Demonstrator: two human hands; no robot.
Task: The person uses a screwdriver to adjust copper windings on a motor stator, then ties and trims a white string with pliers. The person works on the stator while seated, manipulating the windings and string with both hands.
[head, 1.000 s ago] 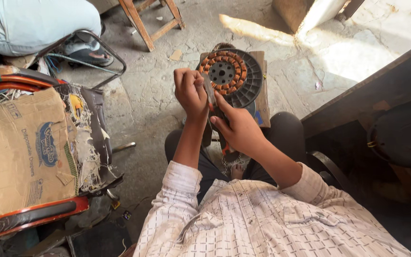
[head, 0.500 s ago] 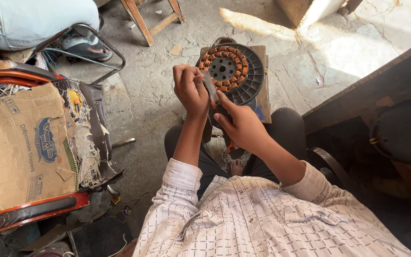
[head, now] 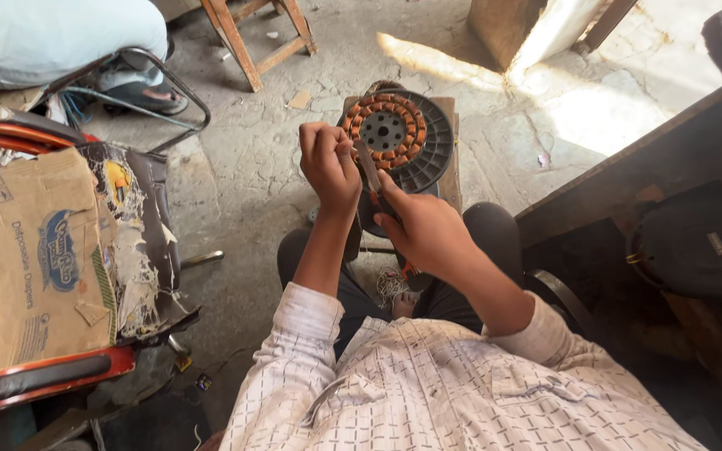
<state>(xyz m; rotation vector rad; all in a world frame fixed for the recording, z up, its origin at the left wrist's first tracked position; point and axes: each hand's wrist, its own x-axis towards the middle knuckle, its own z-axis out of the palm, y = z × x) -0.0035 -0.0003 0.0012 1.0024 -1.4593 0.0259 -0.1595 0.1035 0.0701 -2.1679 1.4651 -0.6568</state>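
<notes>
A round black motor stator [head: 403, 138] with a ring of copper windings lies on a wooden block [head: 451, 159] on the floor in front of my knees. My left hand [head: 327, 165] is raised over its near edge with the fingers curled into a fist, touching a thin grey strip [head: 368, 171]. My right hand [head: 419, 227] grips the lower end of that strip, together with something red that is mostly hidden under my palm. Both hands meet above the stator's near rim.
A torn cardboard box [head: 31, 263] sits on a red-framed worn chair [head: 127, 250] at left. Another person sits on a metal-framed seat [head: 139, 63] at top left. A wooden stool [head: 256, 38] stands behind; a dark bench [head: 670, 209] is at right.
My hands have stayed together over the stator with only slight shifts; the view has shifted a little.
</notes>
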